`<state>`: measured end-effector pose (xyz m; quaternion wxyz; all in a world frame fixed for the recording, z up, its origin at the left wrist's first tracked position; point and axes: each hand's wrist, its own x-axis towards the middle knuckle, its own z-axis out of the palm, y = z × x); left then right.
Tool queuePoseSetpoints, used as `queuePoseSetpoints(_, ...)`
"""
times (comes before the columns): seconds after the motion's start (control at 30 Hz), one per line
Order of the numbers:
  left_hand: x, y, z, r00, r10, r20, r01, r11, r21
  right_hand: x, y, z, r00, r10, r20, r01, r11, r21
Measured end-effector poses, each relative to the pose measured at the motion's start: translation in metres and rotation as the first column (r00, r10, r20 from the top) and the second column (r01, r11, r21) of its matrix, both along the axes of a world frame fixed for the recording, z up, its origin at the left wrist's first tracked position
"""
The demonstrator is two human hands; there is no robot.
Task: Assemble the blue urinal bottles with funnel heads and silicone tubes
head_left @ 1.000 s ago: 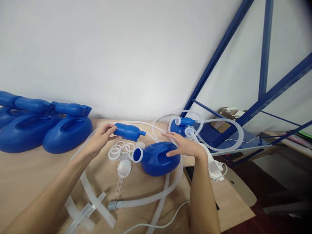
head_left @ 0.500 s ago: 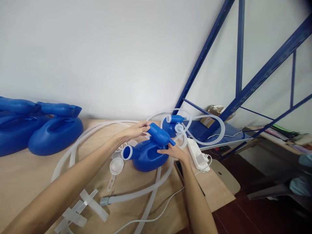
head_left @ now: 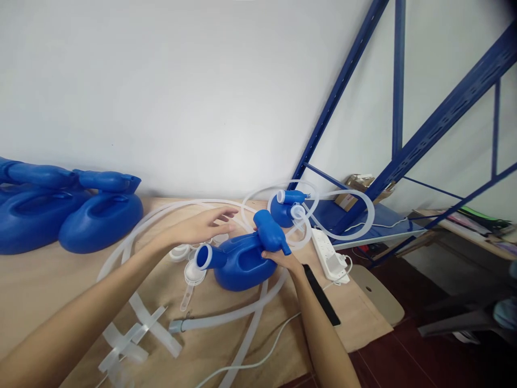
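A blue plastic bottle (head_left: pixel 242 264) with an open, white-rimmed neck facing left lies on the wooden table. On its top right rests a smaller blue bottle (head_left: pixel 270 231) with a narrow spout. My right hand (head_left: pixel 280 257) grips the large bottle at its right side, thumb on the body, other fingers hidden behind it. My left hand (head_left: pixel 204 223) hovers left of the smaller bottle, fingers apart, touching nothing. White round lids with straps (head_left: pixel 194 272) lie beside the neck. A clear hose (head_left: pixel 230 319) runs beneath the bottle.
More blue bottles (head_left: pixel 100 218) stand at the left. Clear plastic strips (head_left: pixel 155 326) lie at the front. To the right are a black phone (head_left: pixel 322 295), a white power strip (head_left: pixel 328 256) and a blue metal shelf frame (head_left: pixel 398 81). Another blue bottle (head_left: pixel 281 211) stands behind, among hose coils.
My left hand has let go of the smaller bottle and moved left. The smaller bottle has tilted. The large bottle has shifted slightly left, and more of the phone shows.
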<state>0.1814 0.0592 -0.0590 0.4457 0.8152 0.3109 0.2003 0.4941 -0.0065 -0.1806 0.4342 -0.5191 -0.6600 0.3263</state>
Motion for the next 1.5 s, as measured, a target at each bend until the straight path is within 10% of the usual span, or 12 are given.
queuePoseSetpoints(0.1, -0.033, -0.031, -0.009, 0.977, 0.206, -0.053, -0.168, 0.901, 0.401, -0.004, -0.004, 0.006, 0.997, 0.071, -0.013, -0.072, 0.997, -0.011)
queuePoseSetpoints(0.17, -0.045, -0.050, -0.018, 0.968, 0.245, -0.055, -0.198, 0.878, 0.436, -0.006, -0.006, 0.007, 0.996, 0.079, -0.029, -0.080, 0.996, -0.026)
queuePoseSetpoints(0.57, -0.035, -0.067, -0.037, 0.959, 0.259, -0.116, -0.253, 0.965, 0.068, -0.016, -0.010, 0.003, 0.998, 0.020, -0.060, -0.023, 0.998, -0.052)
queuePoseSetpoints(1.5, -0.040, -0.063, -0.029, 0.976, 0.152, -0.157, -0.167, 0.982, -0.089, -0.012, -0.004, -0.009, 0.999, 0.033, -0.014, -0.033, 0.999, 0.004)
